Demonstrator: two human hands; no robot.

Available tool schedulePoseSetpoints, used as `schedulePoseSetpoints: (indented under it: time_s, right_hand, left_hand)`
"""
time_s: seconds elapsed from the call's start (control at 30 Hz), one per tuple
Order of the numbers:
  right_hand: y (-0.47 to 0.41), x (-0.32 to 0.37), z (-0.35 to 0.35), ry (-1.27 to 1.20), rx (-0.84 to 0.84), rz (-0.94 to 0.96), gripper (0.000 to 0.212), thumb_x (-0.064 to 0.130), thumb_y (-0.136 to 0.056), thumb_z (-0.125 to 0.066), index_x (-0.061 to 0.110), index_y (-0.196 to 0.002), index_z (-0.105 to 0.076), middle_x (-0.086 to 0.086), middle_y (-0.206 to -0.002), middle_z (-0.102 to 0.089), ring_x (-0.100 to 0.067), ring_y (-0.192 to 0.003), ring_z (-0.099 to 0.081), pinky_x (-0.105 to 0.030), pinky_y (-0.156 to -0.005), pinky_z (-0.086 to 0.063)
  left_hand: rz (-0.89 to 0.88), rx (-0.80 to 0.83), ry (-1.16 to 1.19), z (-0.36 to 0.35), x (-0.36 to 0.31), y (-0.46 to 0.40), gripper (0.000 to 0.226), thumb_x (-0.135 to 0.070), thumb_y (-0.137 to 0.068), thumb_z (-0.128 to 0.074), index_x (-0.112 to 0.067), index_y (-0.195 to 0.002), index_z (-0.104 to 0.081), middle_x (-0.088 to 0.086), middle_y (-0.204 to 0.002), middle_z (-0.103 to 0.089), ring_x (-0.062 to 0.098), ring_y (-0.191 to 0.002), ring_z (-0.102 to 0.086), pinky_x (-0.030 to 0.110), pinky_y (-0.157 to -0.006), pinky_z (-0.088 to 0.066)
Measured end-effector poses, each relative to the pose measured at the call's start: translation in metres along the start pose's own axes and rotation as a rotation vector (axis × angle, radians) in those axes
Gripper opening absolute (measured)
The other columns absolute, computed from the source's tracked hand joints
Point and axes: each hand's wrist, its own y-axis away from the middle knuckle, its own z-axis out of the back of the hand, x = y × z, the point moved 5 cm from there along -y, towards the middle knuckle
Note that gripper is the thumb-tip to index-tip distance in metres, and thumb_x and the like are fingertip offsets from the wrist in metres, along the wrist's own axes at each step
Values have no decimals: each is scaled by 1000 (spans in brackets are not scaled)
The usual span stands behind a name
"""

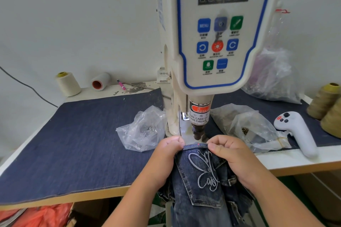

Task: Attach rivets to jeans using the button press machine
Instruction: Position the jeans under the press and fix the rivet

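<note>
Dark blue jeans [201, 186] with a grey embroidered back pocket lie in front of the white button press machine [217, 42]. My left hand [166, 155] pinches the pocket's top edge on its left side. My right hand [232, 155] pinches the same edge on the right. A red laser dot shows on the denim edge between my hands, just under the machine's punch head [198, 131]. A clear plastic bag [144, 129] with small silver rivets lies left of the machine. Another clear bag [249, 127] with brass-coloured pieces lies to the right.
A dark denim mat [77, 142] covers the table. Thread cones [68, 84] and a spool stand at the back left, olive cones [326, 103] at the right edge. A white handheld controller [297, 131] lies right of the bags. A crumpled bag [273, 77] sits behind.
</note>
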Motion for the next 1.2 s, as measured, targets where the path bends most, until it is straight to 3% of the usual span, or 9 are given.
schedulePoseSetpoints:
  time_s: [0.13,0.27,0.47,0.6,0.67,0.77,1.2]
  right_hand:
    - [1,0,1,35,-28,17,18,36,-80,-63,21,-79,-73,-3,-73,-71,-11,-71,-65,-27,-74,-49]
    - [2,0,3,82,-65,39,19,40,-78,-64,23,-76,-71,-1,-68,-66,-10,-67,-60,-30,-73,-49]
    - [3,0,4,127,-91,85,20,44,-77,-64,25,-75,-70,5,-61,-63,-4,-61,-58,-24,-67,-46]
    - [4,0,4,93,-46,106,16,40,-78,-67,25,-80,-73,1,-69,-70,-6,-67,-63,-19,-66,-50]
    - [5,-1,4,26,-1,99,15,36,-78,-69,23,-85,-74,-4,-78,-73,-11,-74,-67,-21,-70,-52]
    - [6,-7,6,-91,52,60,27,36,-72,-73,18,-93,-74,-10,-85,-74,-19,-80,-69,-29,-76,-54]
    - [0,-10,7,-150,-2,47,26,36,-65,-76,23,-87,-72,-7,-74,-69,-16,-71,-65,-32,-73,-50]
  left_hand:
    - [32,-33,-15,3,2,-1,8,-21,-67,-43,-17,-60,-44,5,-64,-41,16,-61,-37,31,-54,-29]
    - [37,-26,0,4,6,1,15,-23,-72,-40,-16,-60,-46,0,-58,-44,14,-55,-39,28,-50,-30]
    - [55,-62,58,4,7,-1,16,-26,-69,-40,-14,-61,-45,8,-63,-40,22,-63,-36,35,-58,-27]
    - [34,-77,18,3,2,0,11,-24,-68,-45,-19,-59,-43,6,-65,-40,19,-63,-37,31,-56,-32]
    - [33,-49,38,1,1,1,18,-27,-73,-53,-20,-60,-42,0,-62,-41,13,-58,-38,26,-52,-33]
    - [52,-62,22,2,3,1,19,-27,-73,-58,-15,-65,-45,7,-67,-40,16,-61,-37,30,-55,-31]
    - [67,-75,40,3,5,-2,29,-40,-61,-61,-13,-68,-50,9,-69,-42,17,-64,-40,31,-58,-33]
